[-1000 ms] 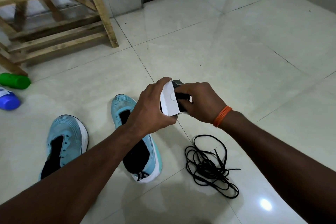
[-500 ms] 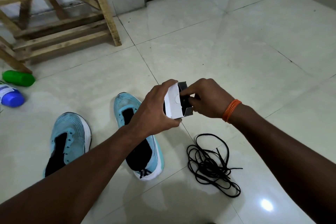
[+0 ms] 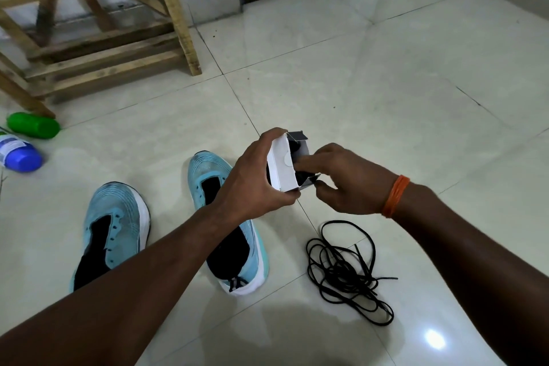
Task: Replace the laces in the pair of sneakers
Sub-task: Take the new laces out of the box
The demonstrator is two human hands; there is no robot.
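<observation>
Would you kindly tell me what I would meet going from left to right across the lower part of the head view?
Blue-capped bottle → first light-blue sneaker → second light-blue sneaker → white box held up off the floor → loose black laces.

No text can be read; the blue-capped bottle (image 3: 22, 157) bears a blurred label (image 3: 12, 145).

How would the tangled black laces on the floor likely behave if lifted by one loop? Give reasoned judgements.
The black laces would probably hang limp, since they lie in loose, irregular loops on the tiled floor. The strands cross many times, so the tangle may rise together. They look thin, so are likely light.
</observation>
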